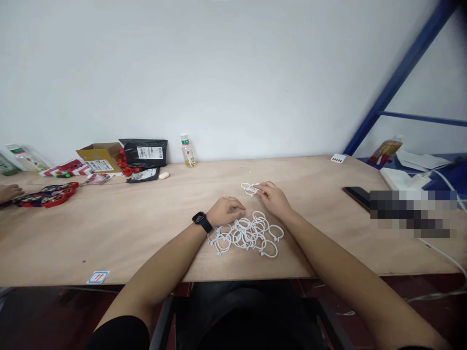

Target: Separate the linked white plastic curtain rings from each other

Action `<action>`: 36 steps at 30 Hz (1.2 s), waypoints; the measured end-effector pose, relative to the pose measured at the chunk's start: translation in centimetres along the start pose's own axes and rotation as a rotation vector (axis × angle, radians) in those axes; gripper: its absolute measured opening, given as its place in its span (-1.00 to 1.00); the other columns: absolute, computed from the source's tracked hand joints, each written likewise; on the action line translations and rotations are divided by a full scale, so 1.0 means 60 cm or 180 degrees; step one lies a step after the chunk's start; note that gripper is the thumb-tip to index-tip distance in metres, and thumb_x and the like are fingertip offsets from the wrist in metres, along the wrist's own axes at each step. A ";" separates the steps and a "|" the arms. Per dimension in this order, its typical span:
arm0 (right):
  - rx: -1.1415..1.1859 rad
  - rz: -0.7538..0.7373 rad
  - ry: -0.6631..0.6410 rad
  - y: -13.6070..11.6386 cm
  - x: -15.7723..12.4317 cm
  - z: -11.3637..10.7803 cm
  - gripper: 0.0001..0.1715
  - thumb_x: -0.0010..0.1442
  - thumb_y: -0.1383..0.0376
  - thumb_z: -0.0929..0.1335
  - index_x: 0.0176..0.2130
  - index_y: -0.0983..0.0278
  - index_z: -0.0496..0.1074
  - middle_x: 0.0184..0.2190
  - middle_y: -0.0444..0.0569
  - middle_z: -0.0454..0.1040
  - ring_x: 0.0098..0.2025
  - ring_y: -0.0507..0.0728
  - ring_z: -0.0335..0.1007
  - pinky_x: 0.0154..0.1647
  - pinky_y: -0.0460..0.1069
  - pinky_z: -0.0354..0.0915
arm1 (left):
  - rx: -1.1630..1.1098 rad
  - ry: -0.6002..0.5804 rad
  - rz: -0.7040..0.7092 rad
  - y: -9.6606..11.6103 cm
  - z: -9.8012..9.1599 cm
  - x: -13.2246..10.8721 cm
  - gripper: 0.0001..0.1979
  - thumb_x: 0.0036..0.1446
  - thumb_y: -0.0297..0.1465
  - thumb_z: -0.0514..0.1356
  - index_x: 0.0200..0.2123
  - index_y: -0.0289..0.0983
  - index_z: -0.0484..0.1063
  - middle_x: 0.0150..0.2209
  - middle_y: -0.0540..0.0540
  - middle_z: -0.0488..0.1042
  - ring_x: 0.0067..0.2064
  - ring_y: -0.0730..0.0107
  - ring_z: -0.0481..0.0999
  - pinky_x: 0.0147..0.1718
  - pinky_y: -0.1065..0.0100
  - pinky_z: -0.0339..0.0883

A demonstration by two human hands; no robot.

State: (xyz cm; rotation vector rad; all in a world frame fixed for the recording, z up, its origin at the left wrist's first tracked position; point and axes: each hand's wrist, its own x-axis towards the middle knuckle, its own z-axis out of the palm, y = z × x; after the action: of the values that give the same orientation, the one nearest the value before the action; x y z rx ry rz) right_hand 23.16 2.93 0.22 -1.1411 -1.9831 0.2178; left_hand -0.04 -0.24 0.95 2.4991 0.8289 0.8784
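A heap of white plastic curtain rings (pixel 248 236), each with a small clip-like tab, lies on the table in front of me. Beyond it, my right hand (pixel 272 197) has thumb and fingers closed on a white ring (pixel 252 186) within a small group of rings lying on the wood. My left hand (pixel 225 211), with a black watch (pixel 202 221) at the wrist, rests at the heap's upper left edge. Its fingers are curled and the tips come together; anything between them is too small to make out.
Along the wall stand a bottle (pixel 188 153), a black parcel bag (pixel 144 153) and an open cardboard box (pixel 100 158). Another person's hand (pixel 9 193) is at far left by red-and-dark packets (pixel 51 194). To the right lie a phone (pixel 355 194), a white power strip (pixel 338 158) and cables.
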 end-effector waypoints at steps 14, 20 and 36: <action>-0.0046 -0.0076 -0.1525 -0.008 -0.011 -0.007 -0.91 0.08 0.31 0.38 -0.40 0.25 0.52 -0.41 -0.07 0.52 -0.33 0.09 0.40 -0.29 -0.06 0.25 | 0.0702 -0.0281 -0.0105 -0.004 0.003 0.000 -0.70 0.25 -0.21 0.09 -0.23 -0.25 0.54 -0.24 -0.09 0.60 -0.18 0.32 0.53 -0.08 0.31 0.30; 0.0093 0.0112 -0.0564 -0.036 -0.012 -0.002 -0.86 0.12 0.26 0.34 -0.36 0.25 0.50 -0.42 -0.07 0.53 -0.40 0.08 0.38 -0.37 -0.05 0.24 | 0.0655 0.0043 -0.0180 -0.006 0.006 0.001 -0.72 0.19 -0.23 0.16 -0.13 -0.24 0.51 -0.22 -0.09 0.59 -0.19 0.30 0.53 -0.11 0.28 0.31; 0.0564 0.0170 -0.0714 -0.053 -0.023 0.019 -0.85 0.12 0.31 0.31 -0.38 0.27 0.49 -0.49 -0.12 0.49 -0.51 0.01 0.29 -0.48 -0.10 0.15 | 0.0172 0.0741 0.0088 0.000 0.014 0.003 -0.74 0.17 -0.26 0.22 -0.12 -0.26 0.51 -0.29 -0.12 0.55 -0.27 0.37 0.49 -0.17 0.30 0.34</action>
State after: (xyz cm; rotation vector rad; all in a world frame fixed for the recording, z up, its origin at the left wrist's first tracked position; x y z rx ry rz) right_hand 20.65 0.27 0.34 -1.0942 -2.0806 0.5597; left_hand 0.63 -0.23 0.41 2.4914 0.9033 1.1884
